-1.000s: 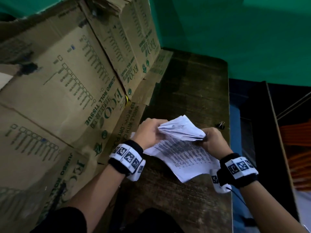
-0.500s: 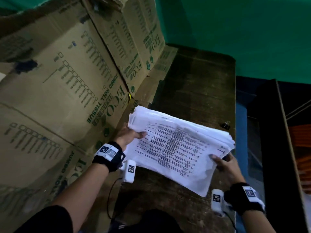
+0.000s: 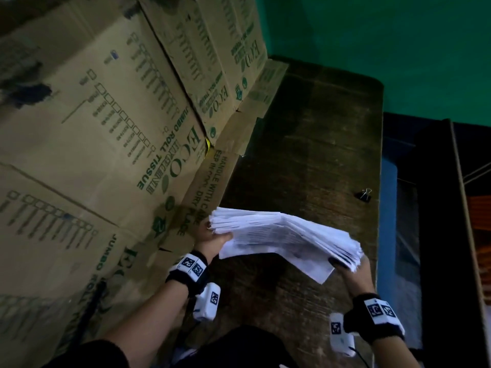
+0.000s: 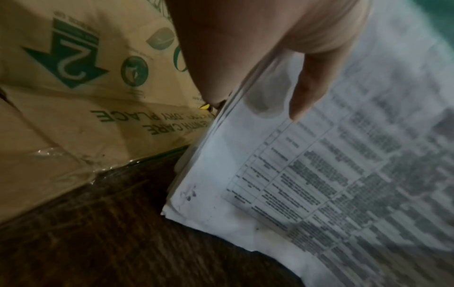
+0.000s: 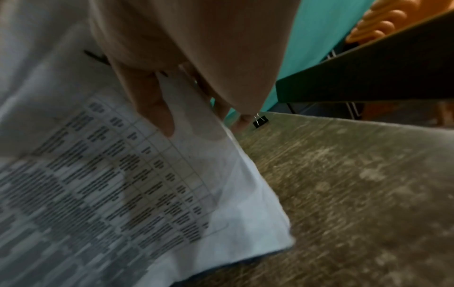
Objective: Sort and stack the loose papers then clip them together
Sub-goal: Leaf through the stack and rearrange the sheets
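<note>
Above table (image 3: 318,134) | both hands pinch paper stack (image 3: 279,235) | print blurred, unreadable

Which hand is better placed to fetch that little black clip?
Probably the right hand: the black binder clip lies near the dark wooden table's right edge, on that side. The left hand grips the white printed paper stack's far end.

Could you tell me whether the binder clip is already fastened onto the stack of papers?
No, the binder clip lies alone on the table, apart from the stack of papers held in both hands.
</note>
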`<action>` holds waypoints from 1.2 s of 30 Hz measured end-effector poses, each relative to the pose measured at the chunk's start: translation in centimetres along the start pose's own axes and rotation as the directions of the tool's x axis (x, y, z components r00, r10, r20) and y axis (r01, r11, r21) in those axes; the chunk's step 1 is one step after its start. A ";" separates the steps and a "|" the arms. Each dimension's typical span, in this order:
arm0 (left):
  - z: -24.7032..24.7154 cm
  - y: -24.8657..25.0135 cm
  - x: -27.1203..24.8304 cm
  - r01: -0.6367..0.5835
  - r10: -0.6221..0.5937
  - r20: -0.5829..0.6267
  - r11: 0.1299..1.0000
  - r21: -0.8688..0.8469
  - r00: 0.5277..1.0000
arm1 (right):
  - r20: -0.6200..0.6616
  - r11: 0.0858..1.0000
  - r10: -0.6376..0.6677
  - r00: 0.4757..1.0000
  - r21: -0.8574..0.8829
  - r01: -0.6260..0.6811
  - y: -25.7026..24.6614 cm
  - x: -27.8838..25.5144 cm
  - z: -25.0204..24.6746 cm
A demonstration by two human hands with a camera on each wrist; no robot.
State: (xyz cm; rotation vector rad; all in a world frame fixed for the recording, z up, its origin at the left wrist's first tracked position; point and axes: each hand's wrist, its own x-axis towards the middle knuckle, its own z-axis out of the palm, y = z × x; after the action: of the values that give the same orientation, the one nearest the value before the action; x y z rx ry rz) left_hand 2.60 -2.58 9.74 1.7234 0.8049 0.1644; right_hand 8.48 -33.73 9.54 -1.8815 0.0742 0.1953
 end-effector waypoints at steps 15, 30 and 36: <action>-1.0 -0.2 1.7 -0.018 0.027 0.167 0.999 -0.051 0.986 | 0.003 0.998 -0.039 0.999 -0.048 0.039 0.3 1.2 -0.5; 0.6 1.7 1.5 -0.087 0.111 0.120 0.978 -0.191 0.987 | 0.232 0.844 -0.512 0.827 -0.045 0.534 -13.1 2.7 -3.1; 3.4 9.6 -1.4 -0.601 0.587 0.425 0.791 -0.116 0.689 | 0.355 0.596 -0.589 0.726 -0.416 0.687 -16.3 3.3 -0.7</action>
State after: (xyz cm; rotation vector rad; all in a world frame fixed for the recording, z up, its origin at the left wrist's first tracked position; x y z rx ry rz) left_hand 7.37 -7.03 17.69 1.9057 -0.1199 0.1868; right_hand 14.24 -29.09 24.43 -2.2935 -0.8792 -0.1399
